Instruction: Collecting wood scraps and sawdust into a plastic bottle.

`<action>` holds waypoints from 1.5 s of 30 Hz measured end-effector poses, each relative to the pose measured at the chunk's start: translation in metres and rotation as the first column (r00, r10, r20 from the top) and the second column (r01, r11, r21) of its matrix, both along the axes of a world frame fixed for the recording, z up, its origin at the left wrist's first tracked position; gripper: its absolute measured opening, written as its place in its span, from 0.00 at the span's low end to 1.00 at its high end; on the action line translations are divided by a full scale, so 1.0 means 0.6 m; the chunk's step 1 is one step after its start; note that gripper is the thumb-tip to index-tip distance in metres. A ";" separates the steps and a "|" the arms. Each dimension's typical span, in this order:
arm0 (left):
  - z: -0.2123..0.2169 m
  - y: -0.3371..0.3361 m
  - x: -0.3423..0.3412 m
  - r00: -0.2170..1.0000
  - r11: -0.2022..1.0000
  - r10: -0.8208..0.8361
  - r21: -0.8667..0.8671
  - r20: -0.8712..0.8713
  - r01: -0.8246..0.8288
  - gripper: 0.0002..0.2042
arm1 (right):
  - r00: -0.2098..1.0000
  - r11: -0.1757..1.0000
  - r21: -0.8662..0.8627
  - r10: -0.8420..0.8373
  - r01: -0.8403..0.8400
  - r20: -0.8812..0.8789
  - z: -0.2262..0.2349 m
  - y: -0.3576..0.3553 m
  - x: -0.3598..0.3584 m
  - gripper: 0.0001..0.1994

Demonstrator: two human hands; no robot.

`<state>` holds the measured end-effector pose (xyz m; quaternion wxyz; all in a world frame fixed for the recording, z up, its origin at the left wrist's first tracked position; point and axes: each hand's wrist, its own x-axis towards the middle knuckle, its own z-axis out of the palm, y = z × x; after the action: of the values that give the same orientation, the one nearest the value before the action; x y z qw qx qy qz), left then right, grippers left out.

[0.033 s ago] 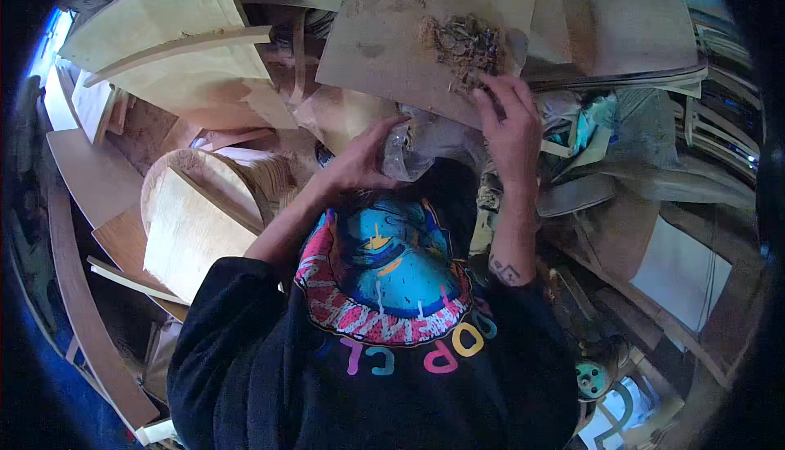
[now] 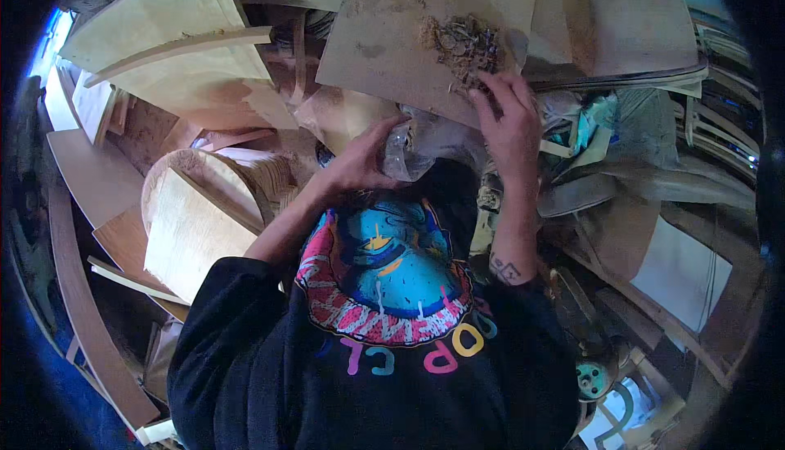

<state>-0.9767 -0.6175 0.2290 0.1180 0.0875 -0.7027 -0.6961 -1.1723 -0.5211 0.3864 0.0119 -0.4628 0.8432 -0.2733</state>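
Note:
My left hand (image 2: 368,159) is closed around a clear plastic container (image 2: 402,154), held tilted in front of my chest just off the board's near edge. What lies inside the container is hard to make out. Over the near right side of a heap of small dark hardware pieces mixed with sawdust (image 2: 468,45), my right hand (image 2: 509,114) reaches in with thumb and forefinger a little apart. No object shows between those fingertips. The heap rests on a dusty brown board (image 2: 372,57).
To the left stand curved pale wood panels (image 2: 172,65) and a stack of rounded plywood pieces (image 2: 204,213). Right of my forearm lie crumpled plastic bags (image 2: 589,119) and a white sheet (image 2: 683,270). Stacked curved frames (image 2: 724,123) line the far right.
My right hand has shifted very slightly at the heap's edge. My left hand and the container stay where they were.

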 end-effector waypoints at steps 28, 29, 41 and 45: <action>0.031 0.019 -0.033 1.000 1.000 0.025 0.016 -0.014 -0.025 0.52 | 0.956 0.958 -0.119 0.274 -0.262 0.101 0.025 0.026 0.011 0.06; 0.028 0.021 -0.034 0.999 0.997 0.031 0.077 -0.011 -0.030 0.52 | 0.948 0.954 -0.092 0.297 -0.287 0.117 0.022 0.025 0.014 0.06; 0.017 0.023 -0.028 0.997 0.992 0.074 0.107 -0.032 -0.070 0.52 | 0.980 0.982 0.124 0.156 -0.141 -0.123 0.001 -0.049 -0.018 0.14; 0.019 0.022 -0.024 0.997 0.997 0.069 0.025 0.037 -0.070 0.52 | 0.970 0.961 0.145 0.242 -0.235 -0.030 0.010 -0.043 -0.018 0.16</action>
<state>-0.9909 -0.6040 0.2405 0.1283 0.1260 -0.6922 -0.6990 -1.1830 -0.5468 0.3925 0.0571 -0.5654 0.7984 -0.1990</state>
